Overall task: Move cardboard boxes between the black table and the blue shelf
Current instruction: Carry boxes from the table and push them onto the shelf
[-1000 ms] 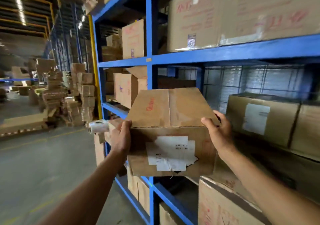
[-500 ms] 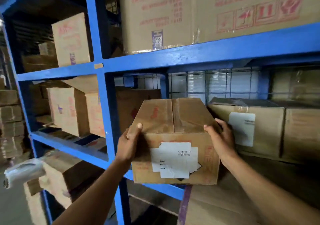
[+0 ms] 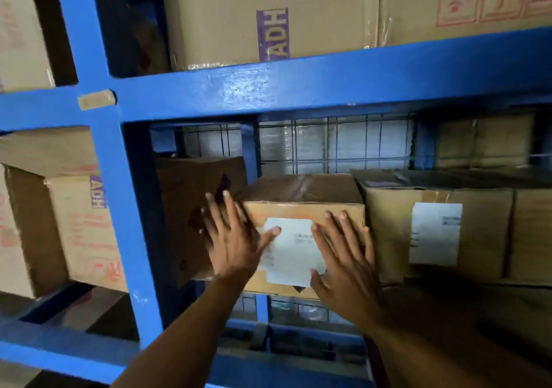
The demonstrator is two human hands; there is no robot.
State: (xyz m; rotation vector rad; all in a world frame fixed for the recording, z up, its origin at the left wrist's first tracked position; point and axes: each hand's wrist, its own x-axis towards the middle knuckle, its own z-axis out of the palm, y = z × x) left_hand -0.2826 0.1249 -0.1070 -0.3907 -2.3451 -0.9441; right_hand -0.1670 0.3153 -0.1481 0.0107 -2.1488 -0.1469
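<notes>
Box point(image 3: 300, 190) on blue shelf point(image 3: 298, 84); left hand point(image 3: 234, 241), right hand point(image 3: 343, 259) open flat, seemingly pressing front.

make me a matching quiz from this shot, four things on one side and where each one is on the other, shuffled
1 left hand
2 right hand
3 centre box
4 ADH-taped box

a shelf level above
b right part of centre box's front
c left front corner of centre box
d between dark box and pale box

Pairs: 1-c, 2-b, 3-d, 4-a
</notes>
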